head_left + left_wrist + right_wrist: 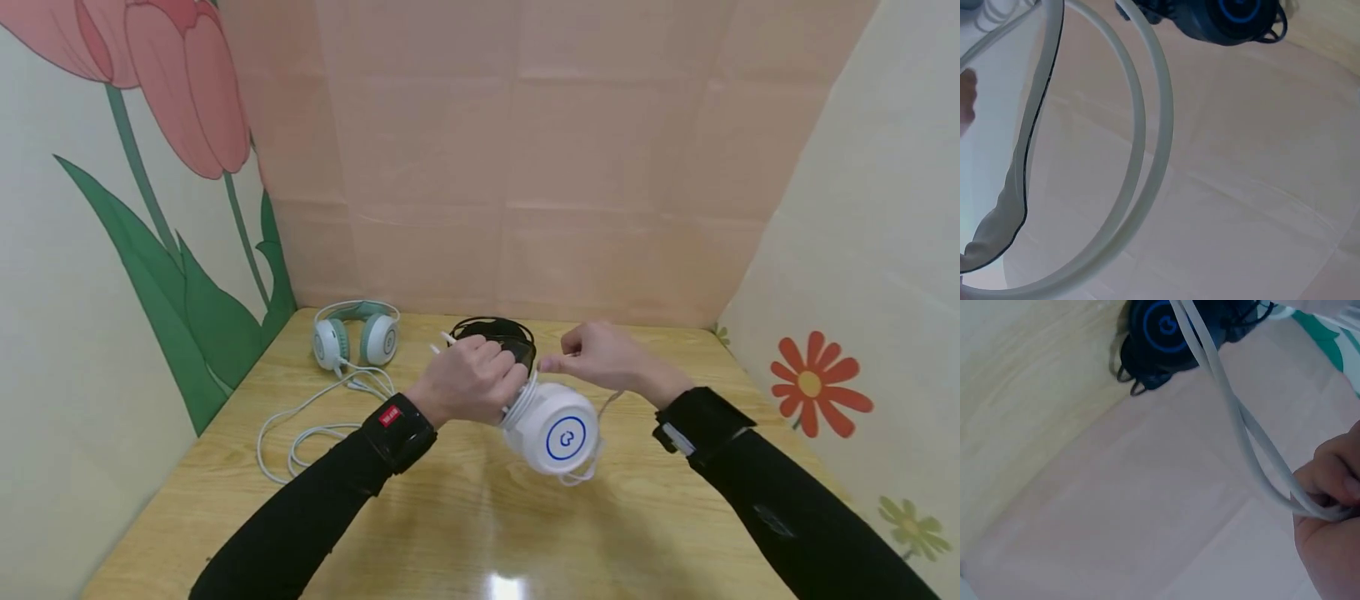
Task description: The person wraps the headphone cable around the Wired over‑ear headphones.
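Observation:
A pair of white headphones (567, 439) is held up over the table, one round earcup with a blue ring facing me. My left hand (474, 379) grips it from the left, fingers curled. Turns of white cable (519, 403) lie beside that hand at the earcup. Over on the right, my right hand (606, 358) is curled round the white cable, thumb toward the left. The right wrist view shows two strands of cable (1239, 434) running into the right hand (1329, 531). A pale headband (1030, 131) with a dark edge and cable loops (1164, 119) fill part of the left wrist view.
Black headphones (517, 340) with a black cable lie on the wooden table (442, 517) just behind my hands. White-and-green headphones (327, 342) stand at the back left, their white cable (262, 433) looping forward. A pinkish sheet (510, 167) hangs behind the table.

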Tool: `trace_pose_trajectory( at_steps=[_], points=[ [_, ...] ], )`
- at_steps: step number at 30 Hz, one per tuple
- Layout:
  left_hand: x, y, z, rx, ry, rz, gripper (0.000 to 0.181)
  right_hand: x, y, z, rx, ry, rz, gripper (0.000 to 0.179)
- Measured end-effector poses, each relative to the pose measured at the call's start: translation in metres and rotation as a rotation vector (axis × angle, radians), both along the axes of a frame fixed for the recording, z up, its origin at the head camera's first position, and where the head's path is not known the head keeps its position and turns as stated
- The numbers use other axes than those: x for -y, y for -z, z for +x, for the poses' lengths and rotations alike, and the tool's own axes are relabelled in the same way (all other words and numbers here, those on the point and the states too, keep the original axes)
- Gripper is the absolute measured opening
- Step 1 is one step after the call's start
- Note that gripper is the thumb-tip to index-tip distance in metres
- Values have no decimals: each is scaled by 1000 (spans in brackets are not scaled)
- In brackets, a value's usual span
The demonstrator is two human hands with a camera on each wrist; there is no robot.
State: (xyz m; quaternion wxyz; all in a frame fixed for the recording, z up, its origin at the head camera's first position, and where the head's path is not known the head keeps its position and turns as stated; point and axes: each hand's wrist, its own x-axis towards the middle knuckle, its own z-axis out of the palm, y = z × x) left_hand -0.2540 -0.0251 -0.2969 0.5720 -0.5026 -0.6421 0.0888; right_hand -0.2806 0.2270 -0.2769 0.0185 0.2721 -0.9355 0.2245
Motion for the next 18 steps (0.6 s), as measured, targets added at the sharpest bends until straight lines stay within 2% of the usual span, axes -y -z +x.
trace_pose_trajectory(
  at_steps=[8, 13, 18],
  points=[
    [1, -10, 4, 40, 20, 57, 34, -1, 26, -11, 167, -161, -209, 37],
    [1, -14, 6, 59, 39, 84, 41, -3, 41, -11, 274, -179, -365, 32],
    [-1, -14, 6, 113, 78, 127, 36, -6, 57, -10, 405, -162, -503, 27]
  ],
)
